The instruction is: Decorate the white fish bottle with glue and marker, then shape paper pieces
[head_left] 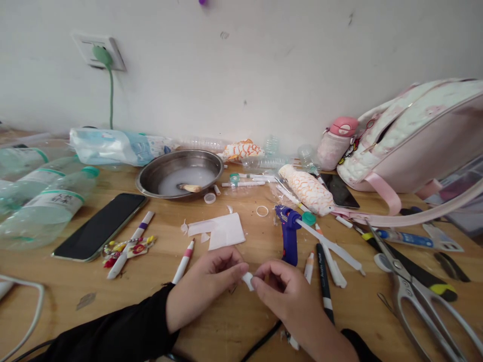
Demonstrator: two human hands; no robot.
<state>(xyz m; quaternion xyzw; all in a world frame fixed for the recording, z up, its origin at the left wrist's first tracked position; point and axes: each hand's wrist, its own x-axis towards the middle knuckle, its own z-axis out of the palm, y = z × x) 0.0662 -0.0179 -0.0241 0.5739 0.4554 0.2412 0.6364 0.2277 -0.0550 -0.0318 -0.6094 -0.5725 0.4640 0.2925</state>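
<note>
Between the fingertips of both hands is a small white piece (pixel 248 281), perhaps folded paper or foam; its exact material is unclear. My left hand (pixel 211 281) pinches one end of it, and my right hand (pixel 285 289) pinches the other. Just beyond my left hand lies a cut white sheet (pixel 227 231) with small scraps beside it. A blue glue gun (pixel 289 236) with a long translucent glue stick rests beyond my right hand. Left of my left hand is a white marker with a pink band (pixel 184 261).
A metal bowl (pixel 146 187) of cloudy liquid stands at the back, near two orange-patterned white fish (pixel 309 190) (pixel 244 150). Large scissors (pixel 405 289) and a black marker (pixel 325 281) lie at right. Plastic bottles (pixel 49 206) and a phone (pixel 100 226) occupy the left; a backpack (pixel 418 136) stands at back right.
</note>
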